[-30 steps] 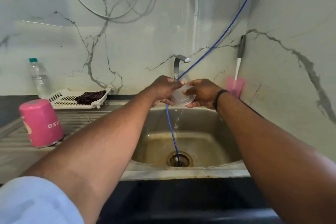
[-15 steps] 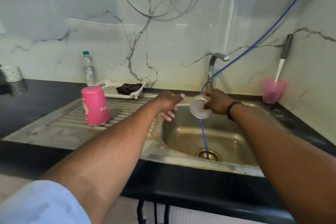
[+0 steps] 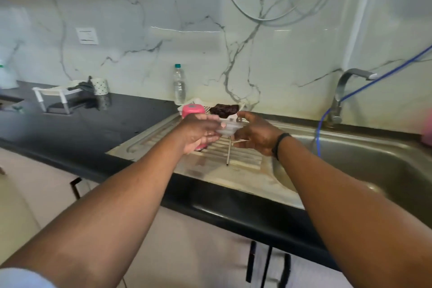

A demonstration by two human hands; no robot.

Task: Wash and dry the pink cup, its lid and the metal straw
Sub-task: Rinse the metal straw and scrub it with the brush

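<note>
We see the clear lid (image 3: 228, 129) gripped between left hand (image 3: 201, 133) and right hand (image 3: 256, 134) above the drainboard (image 3: 245, 159); the straw (image 3: 228, 153) lies there, the pink cup (image 3: 192, 111) upside down behind.

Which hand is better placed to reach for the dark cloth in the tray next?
Probably the right hand: its fingertips are just below the dark cloth in the white tray, while the left hand sits lower, in front of the pink cup. Both hold the lid.
</note>
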